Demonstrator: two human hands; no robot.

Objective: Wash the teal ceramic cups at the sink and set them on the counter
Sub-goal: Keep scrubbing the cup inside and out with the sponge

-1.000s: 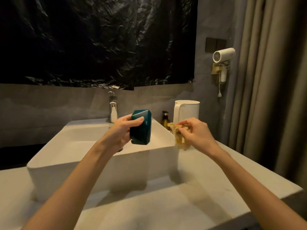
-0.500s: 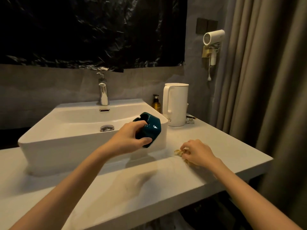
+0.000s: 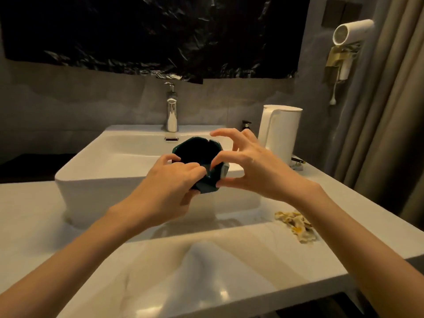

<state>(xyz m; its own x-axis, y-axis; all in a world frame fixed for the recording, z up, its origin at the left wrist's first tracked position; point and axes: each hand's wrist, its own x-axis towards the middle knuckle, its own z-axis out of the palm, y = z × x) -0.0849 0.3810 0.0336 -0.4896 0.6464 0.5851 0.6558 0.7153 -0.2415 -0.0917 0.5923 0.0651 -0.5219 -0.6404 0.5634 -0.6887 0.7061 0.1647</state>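
Observation:
A teal ceramic cup [image 3: 197, 152] with a notched rim is held over the front edge of the white sink [image 3: 110, 166], its mouth turned towards me. My left hand [image 3: 169, 182] grips it from the left, fingers over the rim and thumb underneath. From the right, my right hand [image 3: 257, 168] pinches the cup's wall between index finger and thumb, the other fingers spread above. A crumpled yellowish cloth [image 3: 296, 226] lies on the white counter [image 3: 206, 271] to the right of the sink.
A chrome faucet [image 3: 172, 115] stands at the back of the basin. A white kettle [image 3: 280, 131] and a dark pump bottle [image 3: 246, 125] stand right of it. A hair dryer [image 3: 351, 31] hangs on the wall beside a curtain [image 3: 394, 111].
My right hand put the cloth down on the counter, let go of it, and came up to the cup. My left hand turned the cup's mouth towards me.

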